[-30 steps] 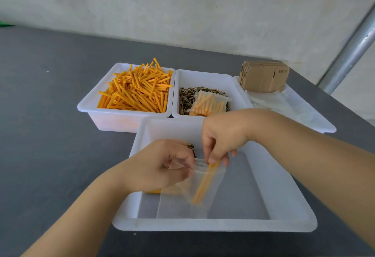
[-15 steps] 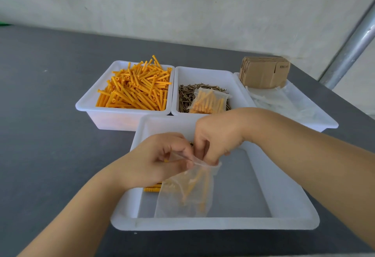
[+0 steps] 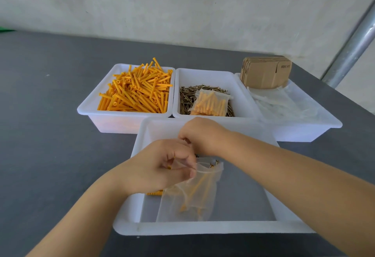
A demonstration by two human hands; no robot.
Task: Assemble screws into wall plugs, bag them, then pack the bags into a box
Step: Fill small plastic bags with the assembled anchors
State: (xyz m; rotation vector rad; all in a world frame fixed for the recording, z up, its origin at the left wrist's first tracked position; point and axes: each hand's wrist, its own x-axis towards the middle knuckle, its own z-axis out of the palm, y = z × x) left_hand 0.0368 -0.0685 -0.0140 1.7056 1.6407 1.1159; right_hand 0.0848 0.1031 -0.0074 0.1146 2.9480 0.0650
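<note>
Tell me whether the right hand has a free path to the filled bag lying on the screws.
Probably yes. The filled bag lies uncovered atop the screws in the open tray just beyond the right hand, with only low tray walls between. Whether that hand is holding anything is hidden from view.

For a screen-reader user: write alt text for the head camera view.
Over a white tray, the left hand pinches the mouth of a clear bag holding a few orange plugs, while the right hand reaches down behind it. Behind sit bins of orange wall plugs, screws under a filled bag, and flat cardboard boxes.
</note>
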